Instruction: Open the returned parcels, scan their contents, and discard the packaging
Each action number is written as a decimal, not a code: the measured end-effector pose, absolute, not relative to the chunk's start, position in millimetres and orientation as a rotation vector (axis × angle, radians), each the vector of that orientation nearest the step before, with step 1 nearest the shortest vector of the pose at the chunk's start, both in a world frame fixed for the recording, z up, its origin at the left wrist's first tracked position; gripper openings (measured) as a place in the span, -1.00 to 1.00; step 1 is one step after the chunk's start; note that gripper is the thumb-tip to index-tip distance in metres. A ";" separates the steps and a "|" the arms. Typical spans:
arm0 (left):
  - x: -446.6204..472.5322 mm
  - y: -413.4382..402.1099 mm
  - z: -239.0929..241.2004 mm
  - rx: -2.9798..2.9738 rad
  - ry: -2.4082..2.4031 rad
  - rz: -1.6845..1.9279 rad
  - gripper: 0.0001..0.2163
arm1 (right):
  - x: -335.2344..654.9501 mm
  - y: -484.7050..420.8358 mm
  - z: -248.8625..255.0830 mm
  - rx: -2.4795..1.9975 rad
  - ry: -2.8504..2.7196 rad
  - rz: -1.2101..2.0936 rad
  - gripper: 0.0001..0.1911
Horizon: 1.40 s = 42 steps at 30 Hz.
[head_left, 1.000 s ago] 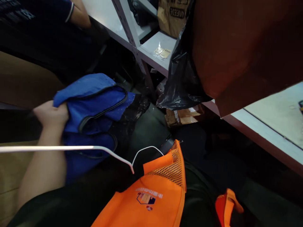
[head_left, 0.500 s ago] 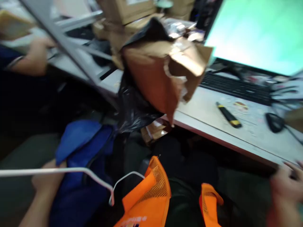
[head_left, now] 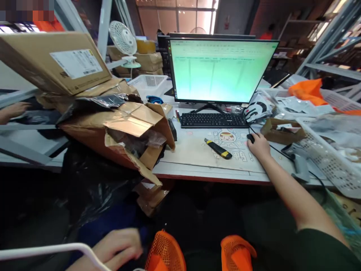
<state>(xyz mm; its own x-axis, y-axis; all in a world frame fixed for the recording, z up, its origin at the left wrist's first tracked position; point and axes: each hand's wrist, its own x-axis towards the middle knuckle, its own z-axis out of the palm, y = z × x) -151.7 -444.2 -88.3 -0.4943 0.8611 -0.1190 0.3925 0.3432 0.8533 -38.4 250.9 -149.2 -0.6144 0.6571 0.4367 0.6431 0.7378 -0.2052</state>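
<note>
My right hand [head_left: 260, 146] lies over a black computer mouse [head_left: 250, 138] on the desk, fingers curved around it. Low in the view, my left hand [head_left: 120, 244] hovers above my lap, slightly blurred. Its fingers are loosely bent with a gap to the thumb, and I see nothing in it. A black and yellow utility knife [head_left: 218, 148] rests on the desk mat, left of the mouse. Behind the knife is a black keyboard [head_left: 214, 120], below a lit monitor [head_left: 220, 71]. A torn cardboard box [head_left: 93, 131] with black plastic around it leans over the desk's left side.
A labelled carton [head_left: 56, 64] sits on the left, beside a small fan [head_left: 123, 37]. At the right are a barcode scanner [head_left: 301, 167], a small open box [head_left: 278, 131] and a white basket [head_left: 332, 162] of packages. A white cable [head_left: 50, 248] crosses the lower left.
The view has swung up and to the right. My right hand has moved from the desk's front edge onto the mouse. My left hand has come away from the blue cloth.
</note>
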 end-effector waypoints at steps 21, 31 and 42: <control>-345.9 -15.1 -109.2 0.624 3.051 0.929 -0.53 | -34.7 259.9 -163.4 -0.928 -2.333 0.076 -0.48; -365.3 6.0 -117.9 0.578 3.115 0.861 -0.52 | -35.8 259.2 -164.9 -0.932 -2.363 0.034 -0.49; -361.7 3.5 -126.9 0.745 3.176 0.834 -0.52 | -35.6 272.4 -178.1 -0.847 -2.272 0.101 -0.42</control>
